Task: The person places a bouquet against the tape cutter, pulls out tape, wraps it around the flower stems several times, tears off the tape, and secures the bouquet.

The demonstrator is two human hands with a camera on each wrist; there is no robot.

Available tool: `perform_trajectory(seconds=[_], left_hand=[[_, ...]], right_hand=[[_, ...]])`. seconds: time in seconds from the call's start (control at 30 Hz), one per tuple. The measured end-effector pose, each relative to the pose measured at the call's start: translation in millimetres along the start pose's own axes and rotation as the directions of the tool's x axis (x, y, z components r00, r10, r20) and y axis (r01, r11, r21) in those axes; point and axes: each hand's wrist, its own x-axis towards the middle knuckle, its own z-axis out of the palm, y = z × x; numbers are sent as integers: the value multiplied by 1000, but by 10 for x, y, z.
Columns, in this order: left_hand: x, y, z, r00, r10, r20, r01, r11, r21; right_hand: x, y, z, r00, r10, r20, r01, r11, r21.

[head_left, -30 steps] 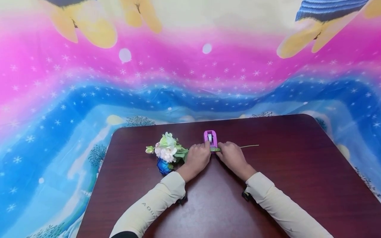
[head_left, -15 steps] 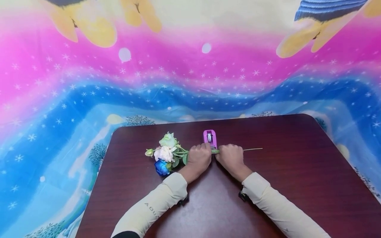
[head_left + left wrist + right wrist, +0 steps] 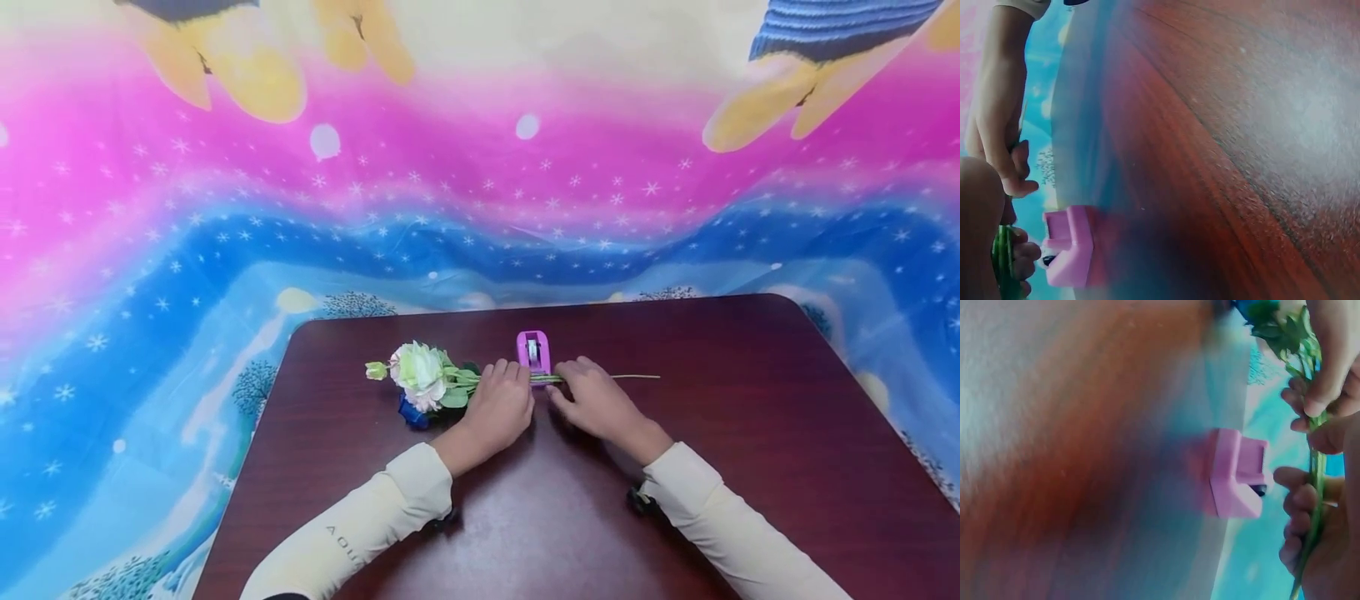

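A bunch of artificial flowers (image 3: 420,372) lies sideways in my hands, its blooms pointing left in the head view. Pale green and pinkish-white blooms cover part of a blue rose (image 3: 413,412); a small bud (image 3: 376,370) sticks out beyond them. My left hand (image 3: 502,402) grips the green stems just below the leaves. Farther along, my right hand (image 3: 600,408) holds the same stems (image 3: 1317,465), fingers curled and thumb against them in the right wrist view. One long thin stem (image 3: 637,377) extends past it to the right. Behind the hands stands a pink tape dispenser (image 3: 534,346).
The dark red-brown table (image 3: 720,383) has rounded far corners. A printed cloth (image 3: 480,183) in pink and blue hangs behind it. Both forearms wear pale sleeves (image 3: 360,525), with a dark strap item (image 3: 641,500) at the right wrist.
The bunch has turned about its stems, so the blue rose is now largely beneath the pale blooms. My right hand's fist has loosened, its fingers reaching farther forward. The dispenser stays between the hands.
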Motion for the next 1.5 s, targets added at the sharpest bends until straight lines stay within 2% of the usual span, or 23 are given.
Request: perform_trajectory(seconds=[0.2, 0.37, 0.47, 0.53, 0.67, 0.8, 0.87, 0.93, 1.03, 1.13, 1.27, 1.33, 1.4, 1.5], left_hand=[[5, -57, -52, 996, 78, 52, -76, 996, -46], [37, -103, -63, 991, 108, 83, -99, 989, -112], [51, -120, -66, 990, 113, 81, -105, 990, -96], [50, -127, -61, 990, 121, 68, -115, 990, -76], [31, -127, -43, 989, 147, 8, -147, 989, -9], [13, -111, -20, 977, 195, -86, -183, 975, 128], [6, -105, -14, 973, 198, -116, -177, 970, 165], [7, -102, -17, 974, 182, -132, -160, 974, 162], [23, -112, -34, 988, 128, -89, -121, 989, 83], [55, -134, -76, 998, 69, 8, -69, 997, -35], [95, -169, -125, 991, 16, 132, 5, 987, -160], [110, -181, -128, 988, 6, 152, 23, 982, -185], [122, -187, -121, 989, 5, 148, 22, 983, -183], [125, -177, -103, 992, 33, 122, -17, 992, -129]], right_hand=[[-32, 51, -34, 1000, -3, 18, 2, 999, 54], [-51, 70, 22, 998, -33, -52, 36, 998, 47], [-56, 74, 49, 995, -41, -90, 45, 998, 40], [-54, 71, 51, 996, -34, -86, 37, 999, 39], [-21, 66, 19, 1000, 17, -10, -16, 996, 84], [41, 60, -36, 991, 52, 121, -70, 987, 144], [72, 58, -46, 984, 51, 171, -80, 982, 171], [97, 58, -50, 978, 57, 199, -98, 975, 202], [119, 49, -48, 981, 59, 183, -101, 968, 230], [133, 36, -45, 991, 37, 125, -62, 977, 204], [135, 29, -16, 1000, -15, 10, 14, 993, 115], [128, 33, 12, 998, -39, -39, 42, 997, 71], [117, 38, 41, 997, -45, -65, 48, 998, 47], [98, 56, 75, 999, -29, -40, 31, 999, 43]])
